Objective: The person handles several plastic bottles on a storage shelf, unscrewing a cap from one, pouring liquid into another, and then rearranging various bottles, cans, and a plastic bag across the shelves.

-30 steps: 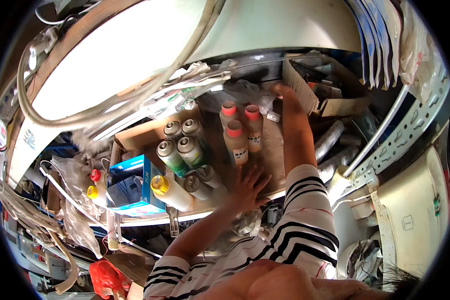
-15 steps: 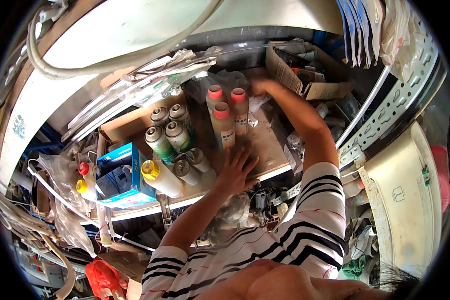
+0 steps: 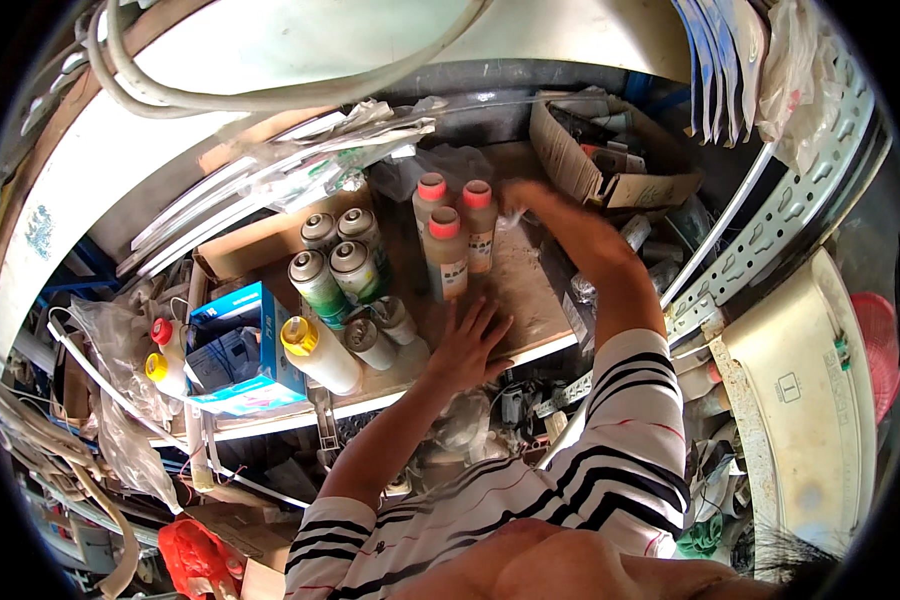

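Note:
My left hand (image 3: 470,345) rests with fingers spread at the front of a brown shelf board (image 3: 538,305), just in front of three bottles with red caps. The nearest of these brown bottles (image 3: 447,258) carries a pale label and stands close to my fingertips. Stretched past the bottles on their right, my right hand (image 3: 526,198) is smeared by motion low over the board. Something whitish (image 3: 511,218) shows under it, but its fingers are too blurred to show whether they hold it.
Left of the bottles stand several spray cans (image 3: 352,268), a white bottle with a yellow cap (image 3: 322,358) and a blue box (image 3: 252,355). An open carton (image 3: 652,190) of odds and ends sits at the back right. Long wrapped strips (image 3: 270,180) lie at the back left.
My right hand has drawn slightly nearer and remains blurred. The clear plastic and small white piece beside the bottles no longer show as before. My left hand has barely moved.

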The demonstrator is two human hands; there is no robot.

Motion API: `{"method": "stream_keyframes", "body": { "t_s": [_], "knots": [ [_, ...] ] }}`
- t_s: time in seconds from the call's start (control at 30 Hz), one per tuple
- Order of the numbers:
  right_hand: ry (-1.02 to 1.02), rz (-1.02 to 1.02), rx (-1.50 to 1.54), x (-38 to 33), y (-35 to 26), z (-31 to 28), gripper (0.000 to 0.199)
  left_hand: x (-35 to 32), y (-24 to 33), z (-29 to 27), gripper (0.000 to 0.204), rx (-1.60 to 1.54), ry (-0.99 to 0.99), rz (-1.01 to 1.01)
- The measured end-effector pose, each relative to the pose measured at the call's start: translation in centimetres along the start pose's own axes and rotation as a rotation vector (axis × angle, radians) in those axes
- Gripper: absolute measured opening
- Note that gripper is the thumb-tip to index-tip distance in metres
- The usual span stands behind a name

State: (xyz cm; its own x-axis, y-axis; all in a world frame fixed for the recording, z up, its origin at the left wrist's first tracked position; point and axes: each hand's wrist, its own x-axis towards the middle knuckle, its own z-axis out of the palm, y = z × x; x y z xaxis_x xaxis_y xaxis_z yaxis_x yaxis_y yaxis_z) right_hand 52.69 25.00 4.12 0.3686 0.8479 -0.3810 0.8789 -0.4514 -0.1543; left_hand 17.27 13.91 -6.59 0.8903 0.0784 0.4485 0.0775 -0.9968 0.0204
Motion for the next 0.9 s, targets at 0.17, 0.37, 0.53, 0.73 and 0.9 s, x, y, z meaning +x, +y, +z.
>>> {"method": "stream_keyframes", "body": {
  "t_s": [0.17, 0.37, 0.53, 0.73, 0.9],
  "knots": [
    [0.059, -0.043, 0.089, 1.0, 1.1, -6.9, 0.06, -0.1, 0.1, 0.1, 0.077, 0.007, 0.013, -0.001],
    [0.147, 0.011, -0.114, 4.5, 2.7, -2.3, 0.05, 0.2, 0.1, -0.5, 0.076, 0.008, -0.002, -0.007],
    [0.136, 0.115, -0.098, 6.3, 3.4, 0.1, 0.047, 0.1, 0.0, -0.3, 0.076, 0.02, 0.007, -0.002],
    [0.129, 0.168, -0.102, 6.5, 3.2, 0.6, 0.044, -0.1, -0.1, -0.2, 0.074, 0.016, 0.035, -0.002],
    [0.116, 0.174, -0.112, 6.4, 3.0, 0.6, 0.041, -0.3, 0.1, -0.2, 0.072, 0.014, 0.042, -0.01]
  ]
}}
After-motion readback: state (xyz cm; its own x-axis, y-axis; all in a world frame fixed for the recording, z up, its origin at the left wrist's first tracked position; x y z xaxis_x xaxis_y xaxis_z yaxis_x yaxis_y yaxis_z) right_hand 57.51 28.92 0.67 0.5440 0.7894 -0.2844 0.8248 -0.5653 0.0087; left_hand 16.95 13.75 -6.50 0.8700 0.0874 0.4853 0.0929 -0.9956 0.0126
